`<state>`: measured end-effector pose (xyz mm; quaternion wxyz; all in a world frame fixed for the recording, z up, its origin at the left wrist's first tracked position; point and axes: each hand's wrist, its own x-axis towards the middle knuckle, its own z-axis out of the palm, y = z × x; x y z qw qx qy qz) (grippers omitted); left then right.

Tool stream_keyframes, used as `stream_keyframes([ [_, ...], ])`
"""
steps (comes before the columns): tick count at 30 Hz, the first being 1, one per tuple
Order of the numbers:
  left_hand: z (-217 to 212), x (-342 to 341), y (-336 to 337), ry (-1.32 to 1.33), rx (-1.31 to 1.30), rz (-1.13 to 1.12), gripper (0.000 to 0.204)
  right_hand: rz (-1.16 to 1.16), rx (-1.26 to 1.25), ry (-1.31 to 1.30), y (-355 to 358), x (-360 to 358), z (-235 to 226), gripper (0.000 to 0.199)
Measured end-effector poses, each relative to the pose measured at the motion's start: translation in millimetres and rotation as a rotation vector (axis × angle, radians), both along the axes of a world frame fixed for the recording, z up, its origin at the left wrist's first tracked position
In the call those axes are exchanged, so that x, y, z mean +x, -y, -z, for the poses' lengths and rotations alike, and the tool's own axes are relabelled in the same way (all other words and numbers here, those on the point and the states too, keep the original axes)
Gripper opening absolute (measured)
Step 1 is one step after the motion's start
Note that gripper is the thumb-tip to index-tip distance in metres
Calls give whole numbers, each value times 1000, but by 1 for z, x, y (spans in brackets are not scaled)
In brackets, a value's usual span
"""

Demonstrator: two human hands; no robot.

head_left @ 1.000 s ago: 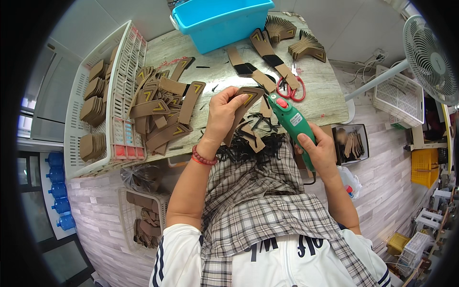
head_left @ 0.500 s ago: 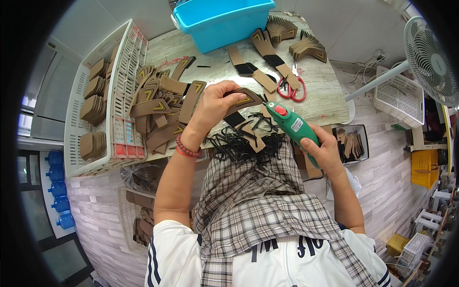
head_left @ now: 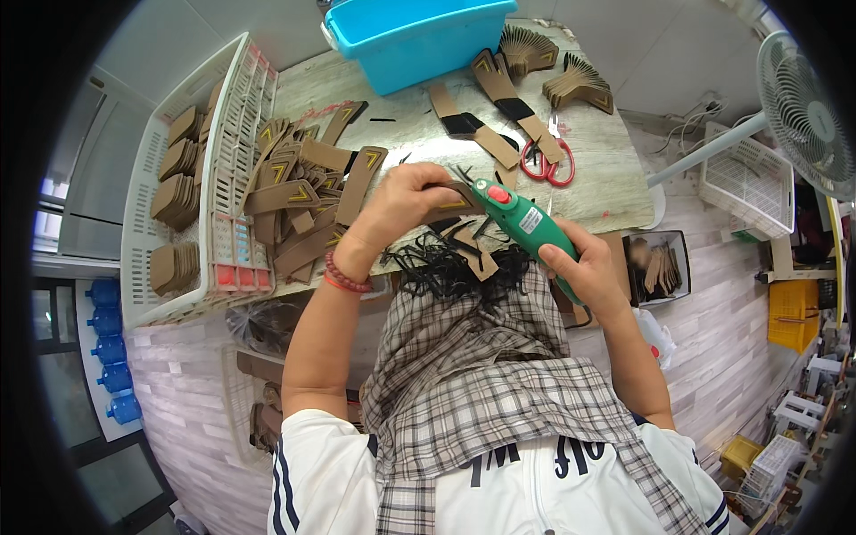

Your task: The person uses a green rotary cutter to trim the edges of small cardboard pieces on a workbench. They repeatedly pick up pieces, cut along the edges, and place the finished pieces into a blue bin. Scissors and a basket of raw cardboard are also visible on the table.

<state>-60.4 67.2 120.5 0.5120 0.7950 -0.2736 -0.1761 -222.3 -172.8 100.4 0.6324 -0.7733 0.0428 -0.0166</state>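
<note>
My left hand (head_left: 403,203) pinches a brown strap piece (head_left: 453,203) with a yellow chevron mark, held over the table's near edge. My right hand (head_left: 580,270) grips a green electric cutter (head_left: 526,225) with a red button; its tip touches the strap piece. Black trimmings (head_left: 446,267) lie heaped on the plaid cloth (head_left: 473,374) over my lap. A loose pile of similar brown strap pieces (head_left: 299,201) lies to the left of my left hand.
A white slotted basket (head_left: 234,160) with stacked brown pieces stands at the left. A blue tub (head_left: 419,40) sits at the table's far side, red-handled scissors (head_left: 546,165) and more strap pieces (head_left: 499,94) to its right. A fan (head_left: 807,116) stands far right.
My left hand has come back from the pile toward the cutter with a strap piece. The cutter has shifted slightly left to meet it.
</note>
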Motion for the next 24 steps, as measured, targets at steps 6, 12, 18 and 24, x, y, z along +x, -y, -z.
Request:
stream_keyframes([
  [6, 26, 27, -52, 752, 346, -454, 24, 119, 81, -60, 6, -11, 6, 37],
  [12, 86, -32, 1, 400, 476, -576, 35, 167, 82, -99, 5, -25, 18, 38],
  [18, 95, -48, 44, 271, 749, -459, 74, 166, 67, -128, 2, -30, 18, 34],
  [24, 86, -63, 51, 358, 702, -416, 35, 195, 93, -153, 0, -34, 20, 32],
])
